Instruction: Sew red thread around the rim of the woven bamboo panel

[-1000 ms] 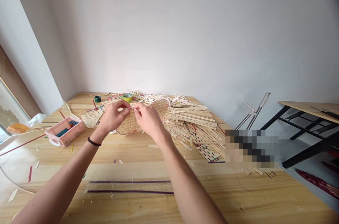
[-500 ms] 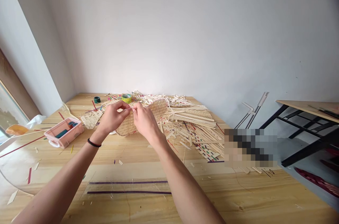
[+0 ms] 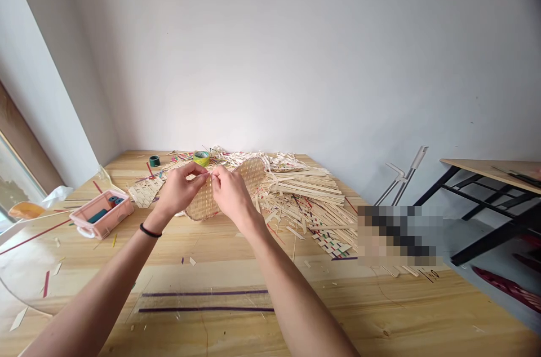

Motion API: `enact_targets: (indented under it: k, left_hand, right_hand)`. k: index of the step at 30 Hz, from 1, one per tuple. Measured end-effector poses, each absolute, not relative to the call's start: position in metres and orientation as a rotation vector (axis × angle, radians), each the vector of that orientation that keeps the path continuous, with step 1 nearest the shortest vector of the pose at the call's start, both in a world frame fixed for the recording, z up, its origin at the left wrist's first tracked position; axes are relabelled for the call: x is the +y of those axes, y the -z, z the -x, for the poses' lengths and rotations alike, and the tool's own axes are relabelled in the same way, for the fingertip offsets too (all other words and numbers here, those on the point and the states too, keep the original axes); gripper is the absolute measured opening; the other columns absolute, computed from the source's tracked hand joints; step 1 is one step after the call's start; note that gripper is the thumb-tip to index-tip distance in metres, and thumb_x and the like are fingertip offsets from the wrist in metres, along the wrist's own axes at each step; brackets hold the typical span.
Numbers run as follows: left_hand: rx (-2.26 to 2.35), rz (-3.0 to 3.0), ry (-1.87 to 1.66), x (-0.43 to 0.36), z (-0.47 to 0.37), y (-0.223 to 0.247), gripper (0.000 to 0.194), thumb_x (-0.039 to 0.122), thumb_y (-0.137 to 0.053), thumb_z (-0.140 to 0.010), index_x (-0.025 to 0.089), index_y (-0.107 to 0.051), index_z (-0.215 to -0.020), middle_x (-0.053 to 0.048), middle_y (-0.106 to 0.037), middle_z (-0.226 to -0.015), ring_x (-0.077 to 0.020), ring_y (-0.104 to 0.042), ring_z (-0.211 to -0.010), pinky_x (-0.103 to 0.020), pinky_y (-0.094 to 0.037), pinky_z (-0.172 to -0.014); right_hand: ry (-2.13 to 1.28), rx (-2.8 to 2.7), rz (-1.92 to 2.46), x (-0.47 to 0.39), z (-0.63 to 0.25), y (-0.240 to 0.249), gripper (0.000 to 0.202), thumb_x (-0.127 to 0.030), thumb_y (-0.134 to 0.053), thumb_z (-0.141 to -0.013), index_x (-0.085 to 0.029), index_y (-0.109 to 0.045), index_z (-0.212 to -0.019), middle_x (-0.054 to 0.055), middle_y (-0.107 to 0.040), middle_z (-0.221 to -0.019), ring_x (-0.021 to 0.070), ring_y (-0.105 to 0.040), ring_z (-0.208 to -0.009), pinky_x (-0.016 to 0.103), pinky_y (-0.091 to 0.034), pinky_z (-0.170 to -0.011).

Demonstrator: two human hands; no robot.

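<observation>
Above the table, my left hand [image 3: 182, 187] is closed in a pinch, thumb and forefinger pressed together. My right hand [image 3: 230, 191] pinches close beside it, the fingertips almost meeting. Whatever lies between the fingertips is too small and thin to name. Just behind both hands stands a curved woven bamboo piece [image 3: 200, 202], its pale mesh partly hidden by them; whether my fingers touch it I cannot tell. A flat woven scrap [image 3: 145, 192] lies to the left of my left hand.
A pink plastic box [image 3: 101, 216] with dark spools is at left. Yellow tape [image 3: 201, 158] and a green roll [image 3: 154, 160] sit at the back. Bamboo strips [image 3: 308, 185] pile up at right. Two purple strips [image 3: 203, 309] lie in front. Another table [image 3: 486, 168] stands at right.
My hands stay in nearly the same pinch, fingertips close together. The woven piece behind them has shifted very slightly.
</observation>
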State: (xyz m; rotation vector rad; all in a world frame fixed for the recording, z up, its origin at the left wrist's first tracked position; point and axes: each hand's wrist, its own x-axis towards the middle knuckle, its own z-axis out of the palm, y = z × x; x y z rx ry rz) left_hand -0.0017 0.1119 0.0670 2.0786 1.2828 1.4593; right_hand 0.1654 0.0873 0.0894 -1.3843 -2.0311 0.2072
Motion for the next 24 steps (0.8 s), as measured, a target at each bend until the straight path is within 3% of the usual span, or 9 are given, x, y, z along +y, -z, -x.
enact_targets:
  k: [5, 8, 11, 19, 24]
  left_hand:
    - [1.259, -2.074, -1.447, 0.112, 0.0, -0.066, 0.023, 0.044, -0.069, -0.089, 0.022, -0.077, -0.09, -0.004, -0.081, -0.093, -0.0209, -0.073, -0.086, -0.031, -0.058, -0.077]
    - [1.241, -2.084, -1.443, 0.109, -0.002, -0.068, 0.026, 0.047, -0.069, -0.089, 0.022, -0.077, -0.087, -0.004, -0.081, -0.092, -0.0207, -0.074, -0.084, -0.032, -0.06, -0.079]
    - [1.217, -2.127, -1.421, 0.105, -0.004, -0.072, 0.026, 0.047, -0.069, -0.089, 0.023, -0.078, -0.086, -0.003, -0.081, -0.089, -0.0193, -0.072, -0.079, -0.032, -0.059, -0.079]
    - [1.179, -2.224, -1.373, 0.097, -0.009, -0.076, 0.025, 0.044, -0.067, -0.09, 0.023, -0.078, -0.087, -0.003, -0.081, -0.089, -0.0178, -0.07, -0.077, -0.029, -0.055, -0.074]
    - [1.227, -2.238, -1.363, 0.099, -0.009, -0.074, 0.023, 0.044, -0.066, -0.091, 0.024, -0.076, -0.086, -0.001, -0.08, -0.085, -0.0181, -0.069, -0.074, -0.031, -0.055, -0.075]
  right_hand:
    - [-0.163, -2.002, 1.36, 0.085, -0.17, -0.095, 0.017, -0.018, -0.052, -0.107, -0.017, -0.068, -0.102, 0.005, -0.07, -0.082, 0.0203, -0.06, -0.073, 0.03, -0.036, -0.066]
    - [-0.089, -1.955, 1.32, 0.084, -0.177, -0.1, 0.018, -0.018, -0.052, -0.106, -0.016, -0.069, -0.106, 0.01, -0.072, -0.104, 0.0254, -0.062, -0.1, 0.034, -0.043, -0.086]
    - [-0.121, -1.931, 1.252, 0.087, -0.183, -0.1, 0.014, -0.017, -0.059, -0.102, -0.017, -0.073, -0.101, 0.011, -0.07, -0.118, 0.0298, -0.055, -0.12, 0.042, -0.04, -0.104]
    - [-0.324, -1.928, 1.123, 0.089, -0.19, -0.099, 0.014, -0.009, -0.064, -0.096, -0.019, -0.069, -0.089, 0.002, -0.074, -0.104, 0.0211, -0.065, -0.108, 0.037, -0.044, -0.102]
    - [-0.445, -1.728, 0.95, 0.086, -0.19, -0.109, 0.014, -0.019, -0.049, -0.107, -0.019, -0.058, -0.097, 0.004, -0.072, -0.101, 0.0152, -0.069, -0.097, 0.029, -0.052, -0.09]
